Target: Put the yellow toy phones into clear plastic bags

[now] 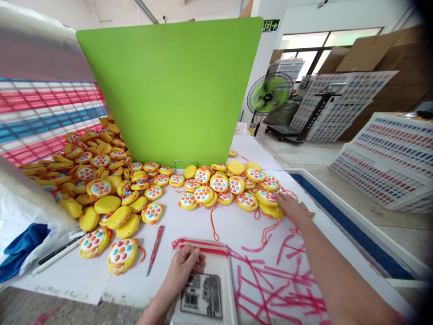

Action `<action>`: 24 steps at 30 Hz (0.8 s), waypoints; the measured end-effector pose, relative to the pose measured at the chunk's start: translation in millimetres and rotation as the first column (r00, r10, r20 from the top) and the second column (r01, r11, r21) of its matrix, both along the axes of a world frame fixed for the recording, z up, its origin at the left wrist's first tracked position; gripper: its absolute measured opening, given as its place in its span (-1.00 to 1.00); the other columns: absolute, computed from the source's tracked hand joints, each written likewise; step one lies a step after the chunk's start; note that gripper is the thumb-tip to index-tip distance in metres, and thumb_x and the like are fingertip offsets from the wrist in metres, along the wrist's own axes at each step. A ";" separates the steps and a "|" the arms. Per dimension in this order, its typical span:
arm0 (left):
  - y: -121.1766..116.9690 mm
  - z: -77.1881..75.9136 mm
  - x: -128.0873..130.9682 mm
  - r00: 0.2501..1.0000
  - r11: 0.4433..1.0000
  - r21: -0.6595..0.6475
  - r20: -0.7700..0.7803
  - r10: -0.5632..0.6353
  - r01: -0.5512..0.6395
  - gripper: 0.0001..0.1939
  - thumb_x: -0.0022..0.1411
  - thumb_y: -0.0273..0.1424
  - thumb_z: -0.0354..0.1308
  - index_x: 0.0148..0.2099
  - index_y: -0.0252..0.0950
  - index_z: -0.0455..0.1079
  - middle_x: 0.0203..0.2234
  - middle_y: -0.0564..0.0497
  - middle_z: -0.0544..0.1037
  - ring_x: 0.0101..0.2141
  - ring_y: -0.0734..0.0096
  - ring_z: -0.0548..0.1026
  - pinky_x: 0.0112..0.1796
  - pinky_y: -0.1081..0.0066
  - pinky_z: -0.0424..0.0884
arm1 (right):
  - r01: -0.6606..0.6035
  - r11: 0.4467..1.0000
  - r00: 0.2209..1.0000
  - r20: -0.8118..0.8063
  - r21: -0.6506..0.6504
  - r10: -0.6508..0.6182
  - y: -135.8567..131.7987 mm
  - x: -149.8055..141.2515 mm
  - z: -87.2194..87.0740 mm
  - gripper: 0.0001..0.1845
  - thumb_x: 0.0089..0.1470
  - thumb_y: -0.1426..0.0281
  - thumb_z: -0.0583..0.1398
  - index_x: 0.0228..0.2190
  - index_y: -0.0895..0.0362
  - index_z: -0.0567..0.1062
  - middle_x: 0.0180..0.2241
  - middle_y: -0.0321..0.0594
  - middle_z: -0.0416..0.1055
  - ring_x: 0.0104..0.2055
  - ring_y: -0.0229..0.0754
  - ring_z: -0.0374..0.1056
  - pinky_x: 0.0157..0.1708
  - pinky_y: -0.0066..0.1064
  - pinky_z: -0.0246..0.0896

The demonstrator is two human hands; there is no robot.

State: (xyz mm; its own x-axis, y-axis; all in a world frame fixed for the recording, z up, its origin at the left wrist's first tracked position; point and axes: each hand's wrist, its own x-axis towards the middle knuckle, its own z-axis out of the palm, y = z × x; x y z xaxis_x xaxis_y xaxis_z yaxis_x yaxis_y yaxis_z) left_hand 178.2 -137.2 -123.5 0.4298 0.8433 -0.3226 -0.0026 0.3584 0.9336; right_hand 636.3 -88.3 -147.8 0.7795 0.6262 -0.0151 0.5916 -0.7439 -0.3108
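Note:
My left hand (pixel 184 264) rests closed on the top of a clear plastic bag (pixel 206 289) with a red zip strip and a black barcode label, near the table's front edge. My right hand (pixel 289 205) reaches out to the right end of a heap of yellow round toys (pixel 233 187) with coloured buttons; its fingers lie flat against a toy there (pixel 270 211). Red cords trail from the toys under that hand.
A larger pile of the same yellow toys (pixel 98 180) spills from the left. A red-handled knife (pixel 154 249) lies on the white table (pixel 237 225). Pink strips (pixel 270 284) litter the right front. A green board (pixel 172 90) stands behind; a fan (pixel 269 95) and stacked crates (pixel 389 158) are to the right.

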 end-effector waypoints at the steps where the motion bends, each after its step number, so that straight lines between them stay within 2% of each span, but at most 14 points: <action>1: 0.1 0.0 0.1 1.000 1.000 0.009 -0.016 -0.008 0.008 -0.52 0.04 0.03 0.19 -0.45 -0.35 0.32 -0.45 -0.05 0.52 -0.42 0.41 0.48 -0.37 0.40 0.45 | -0.010 1.000 0.999 -0.044 -0.024 0.009 1.3 -7.8 2.0 -0.21 -0.01 -0.22 -0.13 0.12 -0.11 0.31 0.19 -0.05 0.18 0.19 0.40 0.03 0.01 0.44 -0.25; 4: 0.7 -0.8 0.5 0.998 0.999 0.027 -0.056 -0.039 0.040 -0.52 0.06 0.03 0.16 -0.41 -0.35 0.34 -0.44 -0.04 0.51 -0.42 0.41 0.47 -0.36 0.39 0.44 | -0.072 0.996 0.988 -0.141 -0.048 0.065 2.4 -36.0 9.4 -0.24 0.00 -0.20 -0.12 0.11 -0.15 0.32 0.22 -0.13 0.15 0.25 0.33 -0.05 0.08 0.38 -0.33; 7: -0.4 -3.3 2.1 0.994 0.996 0.062 -0.088 -0.061 0.067 -0.53 0.08 0.03 0.13 -0.41 -0.34 0.32 -0.44 -0.03 0.49 -0.42 0.41 0.46 -0.36 0.41 0.42 | -0.119 0.991 0.983 -0.148 -0.066 0.108 4.6 -69.9 12.1 -0.24 0.01 -0.21 -0.14 0.03 -0.08 0.42 0.17 -0.10 0.23 0.28 0.31 -0.13 0.10 0.37 -0.40; 10: -5.5 -4.2 4.0 0.984 0.980 0.174 -0.163 -0.065 0.093 -0.56 0.14 0.00 0.06 -0.45 -0.31 0.27 -0.48 0.00 0.47 -0.46 0.44 0.44 -0.42 0.46 0.36 | -0.104 0.992 0.989 -0.112 -0.072 0.096 9.0 -106.4 8.9 -0.16 0.00 -0.22 -0.14 0.03 0.05 0.43 0.16 -0.03 0.23 0.29 0.30 -0.18 0.11 0.38 -0.46; 12: -9.3 -2.2 4.6 0.961 0.945 0.299 -0.271 -0.050 0.133 -0.59 0.22 -0.06 0.00 -0.45 -0.29 0.27 -0.53 0.01 0.46 -0.51 0.45 0.40 -0.46 0.47 0.32 | -0.080 0.995 0.994 -0.078 -0.055 0.076 10.6 -128.9 7.2 -0.16 0.05 -0.18 -0.17 0.03 0.12 0.43 0.16 0.02 0.23 0.29 0.31 -0.17 0.10 0.39 -0.46; 14: -11.1 0.8 4.5 0.918 0.856 0.479 -0.397 0.011 0.197 -0.65 0.29 -0.16 -0.05 -0.43 -0.28 0.29 -0.53 0.01 0.46 -0.48 0.41 0.41 -0.42 0.43 0.32 | -0.066 0.998 0.997 -0.048 -0.025 0.065 9.5 -147.9 7.0 -0.21 0.11 -0.11 -0.19 0.02 0.14 0.43 0.15 0.03 0.25 0.28 0.30 -0.15 0.09 0.40 -0.44; 17: -8.5 1.5 5.1 0.825 0.611 0.720 -0.534 0.186 0.328 -0.74 0.32 -0.33 -0.08 -0.38 -0.28 0.33 -0.44 -0.03 0.47 -0.34 0.30 0.41 -0.27 0.31 0.34 | -0.090 0.996 0.996 0.003 0.021 0.090 2.2 -169.4 7.1 -0.29 0.16 -0.04 -0.18 0.00 0.13 0.45 0.13 0.00 0.28 0.27 0.28 -0.10 0.09 0.39 -0.37; 19: -5.4 -2.8 6.9 0.743 0.481 0.769 -0.597 0.302 0.422 -0.80 0.31 -0.39 -0.06 -0.32 -0.28 0.35 -0.37 -0.05 0.46 -0.29 0.25 0.40 -0.22 0.25 0.33 | -0.158 0.986 0.987 0.049 0.046 0.155 -5.4 -179.8 4.8 -0.37 0.18 0.00 -0.15 -0.03 0.07 0.48 0.12 -0.07 0.31 0.26 0.26 -0.08 0.08 0.38 -0.34; 21: -3.5 -8.9 9.8 0.656 0.420 0.759 -0.646 0.391 0.497 -0.86 0.29 -0.41 -0.01 -0.28 -0.27 0.36 -0.33 -0.05 0.45 -0.27 0.22 0.38 -0.21 0.22 0.33 | -0.257 0.964 0.963 0.099 0.070 0.249 -13.9 -187.2 0.3 -0.44 0.21 0.05 -0.14 -0.07 0.01 0.51 0.10 -0.13 0.34 0.26 0.23 -0.05 0.10 0.34 -0.32; 24: -4.6 -15.0 13.3 0.566 0.393 0.722 -0.691 0.449 0.570 -0.90 0.28 -0.40 0.03 -0.23 -0.26 0.36 -0.30 -0.04 0.43 -0.25 0.20 0.36 -0.19 0.19 0.32 | -0.398 0.910 0.914 0.140 0.114 0.382 -26.3 -192.6 -7.7 -0.48 0.24 0.11 -0.14 -0.07 -0.02 0.51 0.08 -0.19 0.37 0.26 0.15 -0.01 0.15 0.26 -0.32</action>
